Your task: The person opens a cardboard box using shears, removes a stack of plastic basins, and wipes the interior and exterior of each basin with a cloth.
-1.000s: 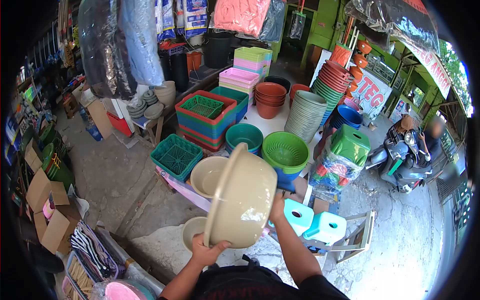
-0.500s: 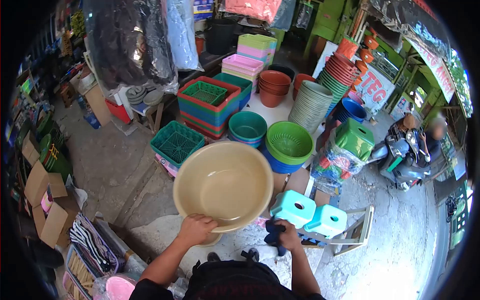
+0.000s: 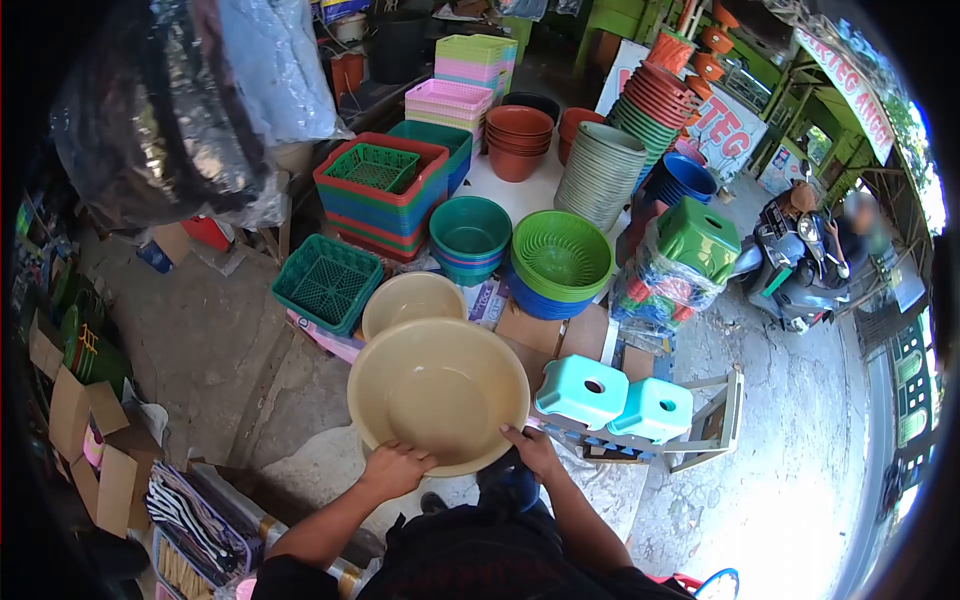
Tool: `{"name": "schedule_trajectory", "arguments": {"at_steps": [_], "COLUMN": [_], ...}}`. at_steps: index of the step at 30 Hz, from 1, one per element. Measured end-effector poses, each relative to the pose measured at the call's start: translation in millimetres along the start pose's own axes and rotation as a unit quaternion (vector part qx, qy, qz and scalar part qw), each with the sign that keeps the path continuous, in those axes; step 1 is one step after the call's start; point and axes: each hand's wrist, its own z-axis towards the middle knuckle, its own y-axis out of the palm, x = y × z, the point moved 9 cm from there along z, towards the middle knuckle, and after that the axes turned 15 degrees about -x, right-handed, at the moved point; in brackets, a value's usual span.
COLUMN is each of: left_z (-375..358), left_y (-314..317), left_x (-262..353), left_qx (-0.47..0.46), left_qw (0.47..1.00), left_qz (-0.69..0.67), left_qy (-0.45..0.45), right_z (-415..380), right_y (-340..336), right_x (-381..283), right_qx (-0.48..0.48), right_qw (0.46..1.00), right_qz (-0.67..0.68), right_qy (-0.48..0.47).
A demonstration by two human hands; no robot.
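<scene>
A large tan plastic basin is tilted toward me in front of my body. My left hand grips its near rim, fingers curled over the edge. At the right side of the same rim, my right hand has its thumb over the edge and its other fingers mostly hidden. A dark cloth shows beside that hand, just under the rim. Behind the held basin is a second tan basin, partly covered by it.
Beyond stand a green basket, teal basins, green colanders and stacked pots. Turquoise stools are at my right. Cardboard boxes lie left. A person is by a motorbike. Wrapped goods hang upper left.
My right hand, earlier apart from the basin with the dark cloth in it, has come left onto the rim. The held basin sits lower in view, and the second tan basin now shows behind it.
</scene>
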Motion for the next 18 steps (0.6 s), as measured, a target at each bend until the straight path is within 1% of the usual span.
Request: {"name": "schedule_trajectory", "arguments": {"at_steps": [2,3,4,5,6,7,8,9,10,11,12,13,14,15,17,18], "left_z": [13,20,28,33,34,33,32,33,11,-17,-8,-23,-14,-11,36,44], "left_y": [-5,-2,-2,-5,-9,-27,-45,-53,-88,-107,-95,-39,20,19,21,20], "left_x": [-6,-7,-6,-9,-16,-22,-27,-25,-41,-56,-59,-93,-106,-104,-87,-89], "left_qx": [0.024,0.024,0.021,0.017,0.016,0.057,0.1,0.099,0.236,0.367,0.368,0.503,0.548,0.554,0.408,0.401], "left_qw": [0.999,0.999,0.999,0.998,0.997,0.996,0.992,0.992,0.949,0.867,0.867,0.697,0.403,0.4,0.39,0.363], "left_qz": [0.02,0.019,0.03,0.044,0.052,0.046,0.038,0.043,-0.012,-0.064,-0.058,-0.419,-0.705,-0.701,-0.811,-0.822], "left_qy": [-0.02,-0.032,-0.037,-0.039,-0.048,-0.058,-0.067,-0.072,-0.208,-0.331,-0.331,-0.293,-0.201,-0.206,-0.155,-0.177], "right_z": [28,49,59,69,79,83,86,88,89,93,101,109,114,115,112,110], "right_y": [-2,-3,0,3,5,10,11,16,19,19,19,23,29,34,50,56], "right_x": [7,19,12,6,-3,-22,-36,-49,-60,-69,-74,-80,-86,-89,-105,-108], "right_qx": [-0.012,-0.004,0.002,-0.009,-0.031,-0.052,-0.052,-0.058,-0.051,-0.042,-0.047,-0.078,-0.11,-0.118,-0.155,-0.165], "right_qw": [1.0,0.995,0.974,0.974,0.955,0.932,0.931,0.929,0.92,0.91,0.908,0.892,0.875,0.876,0.9,0.902], "right_qz": [-0.011,0.097,0.208,0.21,0.27,0.329,0.329,0.33,0.347,0.363,0.366,0.384,0.4,0.398,0.327,0.32], "right_qy": [0.007,-0.038,-0.084,-0.088,-0.117,-0.146,-0.153,-0.154,-0.175,-0.197,-0.2,-0.227,-0.25,-0.246,-0.242,-0.237]}}
